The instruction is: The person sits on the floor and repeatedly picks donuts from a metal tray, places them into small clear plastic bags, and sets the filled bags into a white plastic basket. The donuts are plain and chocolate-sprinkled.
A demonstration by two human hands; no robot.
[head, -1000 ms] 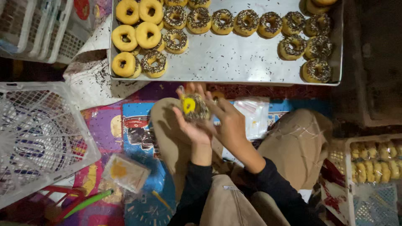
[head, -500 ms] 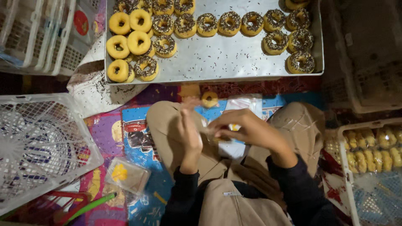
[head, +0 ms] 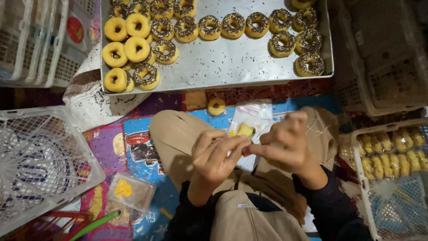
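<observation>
Where the lap fills the lower middle of the view, the holdings run by size as follows:

Metal tray [head: 223, 67], one, at twelve o'clock, strewn with loose sprinkles. It carries about fifteen sprinkled doughnuts [head: 209, 27] and about five plain yellow doughnuts [head: 115, 53]; the far rows are cut off at the top edge, so the count is partial.

White plastic baskets [head: 40, 165], one at nine o'clock on the floor, a stack at eleven o'clock.

Crate of wrapped yellow pastries [head: 392, 154], one, at three o'clock.

Left hand [head: 218, 154], one, fingers curled together and pinching the mouth of the clear plastic bag [head: 254, 117].

Right hand [head: 287, 143], one, fingers closed on the same bag edge, just beside the left.

Clear plastic bag, one, held up at centre above the knees, with a small yellow doughnut piece [head: 245, 129] inside.

Flat packet with yellow filling [head: 129, 192], one, at seven o'clock on the mat.

Loose doughnut [head: 216, 106], one, on the mat at twelve o'clock below the tray.

Risk, as judged: the thin film could slip from the pinch or tear, dropping the piece onto the lap; glaze may also smear against the bag wall if squeezed
</observation>
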